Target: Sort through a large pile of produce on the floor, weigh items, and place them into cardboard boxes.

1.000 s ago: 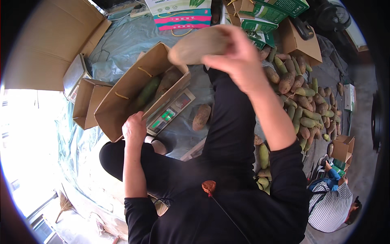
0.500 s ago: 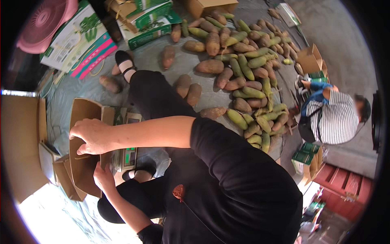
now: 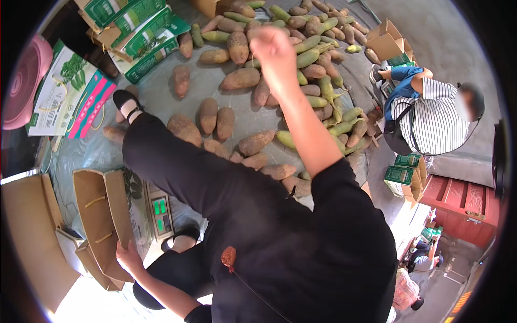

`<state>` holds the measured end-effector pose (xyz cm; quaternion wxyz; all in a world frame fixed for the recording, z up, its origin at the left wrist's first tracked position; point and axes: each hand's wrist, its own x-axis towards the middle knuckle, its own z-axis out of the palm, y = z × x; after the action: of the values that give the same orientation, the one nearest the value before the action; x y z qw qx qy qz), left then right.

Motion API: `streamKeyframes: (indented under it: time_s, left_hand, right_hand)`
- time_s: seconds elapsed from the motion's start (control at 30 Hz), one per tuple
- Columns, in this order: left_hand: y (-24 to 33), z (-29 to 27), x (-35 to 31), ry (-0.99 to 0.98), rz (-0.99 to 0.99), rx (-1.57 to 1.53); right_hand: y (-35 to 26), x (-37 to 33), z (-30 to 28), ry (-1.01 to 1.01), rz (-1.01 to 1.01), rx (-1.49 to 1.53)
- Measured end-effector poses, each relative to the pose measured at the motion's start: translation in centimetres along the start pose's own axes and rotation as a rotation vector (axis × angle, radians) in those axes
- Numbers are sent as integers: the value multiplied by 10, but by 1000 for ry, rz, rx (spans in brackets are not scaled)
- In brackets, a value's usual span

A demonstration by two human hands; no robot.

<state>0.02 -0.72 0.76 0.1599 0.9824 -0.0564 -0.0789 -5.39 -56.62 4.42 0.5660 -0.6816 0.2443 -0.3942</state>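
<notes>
At the left stands an open cardboard box [image 3: 107, 202] with rope handles inside. My left hand [image 3: 129, 258] grips its near edge, fingers over the rim and partly hidden. My right hand [image 3: 273, 48] is over a heap of long root vegetables [image 3: 307, 56], some green and some brown, far from the box. Motion blurs its fingers, so whether they hold anything is unclear. Beside the box, a digital scale [image 3: 160, 207] shows lit green figures. Several brown roots [image 3: 208, 116] lie loose between my leg and the heap.
A pink plastic basket [image 3: 24, 81], a printed white-and-green carton [image 3: 64, 91] and stacked green cartons [image 3: 140, 37] stand at the far left. At the right, a person in a striped shirt [image 3: 431, 113] crouches near open boxes [image 3: 388, 40]. A large cardboard panel [image 3: 32, 231] leans at the left.
My right hand has left the box and swung up and right to the heap. My left hand stays at the box rim. The whole view has shifted, revealing more roots beside my leg.
</notes>
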Motion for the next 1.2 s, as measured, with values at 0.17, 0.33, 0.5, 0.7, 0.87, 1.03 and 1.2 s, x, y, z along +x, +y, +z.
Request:
streamKeyframes:
  time_s: [0.17,0.33,0.5,0.7,0.87,1.03,1.2]
  left_hand:
    - [9,5,5,-37,-28,-21]
    - [16,9,4,-28,-47,-53]
    - [20,3,1,-27,-100,-101]
    - [22,6,6,-24,-77,-62]
    - [7,8,7,-35,-93,-62]
    - [3,7,8,-52,-90,-53]
    - [5,8,8,-31,-79,-87]
  right_hand:
    - [75,-61,-60,-408,165,-801]
    - [208,-101,-152,-207,485,-886]
    - [239,-91,-207,-2,855,-1147]
    - [229,-67,-227,-243,714,-1626]
    - [241,-51,-225,-400,498,-1768]
    - [251,-44,-227,-511,430,-1865]
    - [254,-53,-228,-557,414,-1865]
